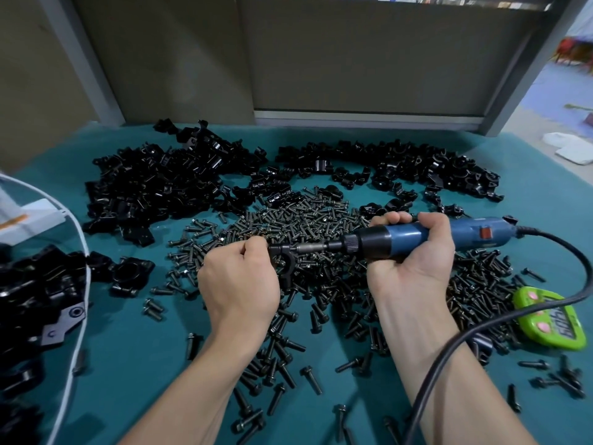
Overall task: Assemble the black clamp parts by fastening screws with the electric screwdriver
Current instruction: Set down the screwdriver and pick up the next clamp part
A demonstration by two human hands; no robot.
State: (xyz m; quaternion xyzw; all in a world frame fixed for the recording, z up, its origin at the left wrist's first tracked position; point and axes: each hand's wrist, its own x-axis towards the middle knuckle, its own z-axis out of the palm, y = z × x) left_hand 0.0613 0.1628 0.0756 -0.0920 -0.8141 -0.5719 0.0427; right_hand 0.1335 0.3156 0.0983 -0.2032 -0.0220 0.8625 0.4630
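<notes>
My left hand (239, 281) grips a black clamp (282, 261) above the screw pile, fingers curled round it. My right hand (410, 252) holds the blue electric screwdriver (407, 237) lying level, pointing left. Its metal bit (309, 247) meets the top of the clamp. The screw under the bit is hidden. Loose black screws (308, 220) cover the middle of the green table (134, 342). Heaps of black clamp parts (154, 184) lie at the back left and more clamp parts (417, 168) at the back right.
A clear bag with a white rim (80, 316) holds assembled clamps at the left. A green timer (548, 319) lies at the right under the screwdriver's black cord (481, 332). One assembled clamp (128, 274) lies left of my hands. A grey wall panel (353, 59) stands behind the table.
</notes>
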